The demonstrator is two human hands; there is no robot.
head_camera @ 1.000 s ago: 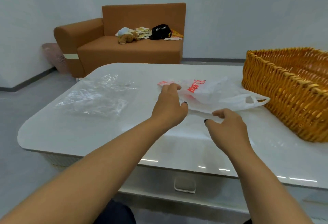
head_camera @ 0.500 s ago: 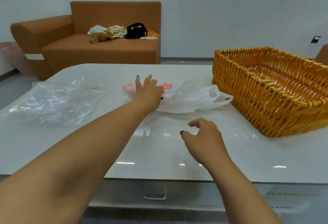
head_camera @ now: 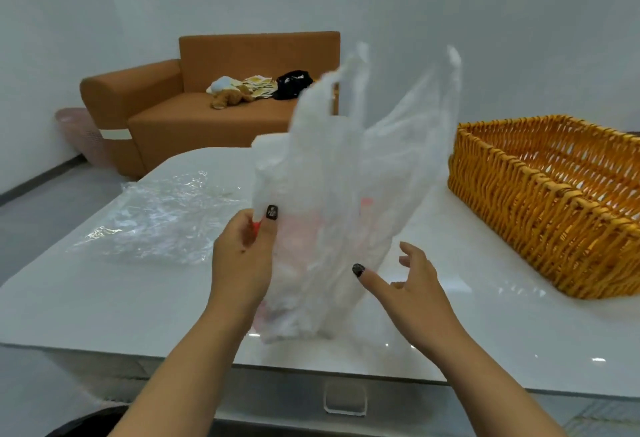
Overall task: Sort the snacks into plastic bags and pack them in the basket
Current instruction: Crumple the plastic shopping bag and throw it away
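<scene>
Aloft, thin crinkled white plastic bag (head_camera: 346,176) — left hand (head_camera: 244,256) pinching, woven wicker basket (head_camera: 554,201)

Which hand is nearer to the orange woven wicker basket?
The right hand. It is open beside the white plastic bag, on the side of the orange woven wicker basket. The left hand pinches the bag's far side, farther away.
</scene>
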